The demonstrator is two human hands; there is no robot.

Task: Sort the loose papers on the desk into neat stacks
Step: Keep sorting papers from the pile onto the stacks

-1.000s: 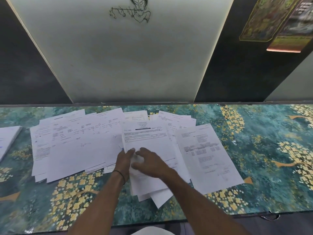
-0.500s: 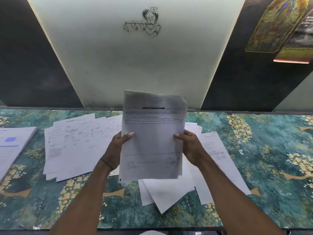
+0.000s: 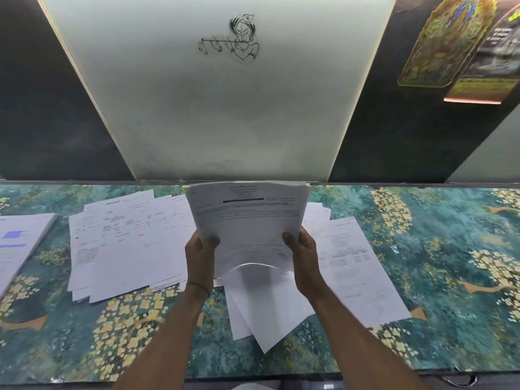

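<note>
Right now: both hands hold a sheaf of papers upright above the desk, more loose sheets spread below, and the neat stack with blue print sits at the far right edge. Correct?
Not quite. The head view puts the neat stack with blue print at the far left edge of the desk, not the right. The rest holds: left hand and right hand grip the sheaf of papers upright, with loose sheets spread below.

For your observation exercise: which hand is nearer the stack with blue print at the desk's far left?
Left. The left hand grips the held sheets' near side; the right hand lies farther from the stack.
</note>
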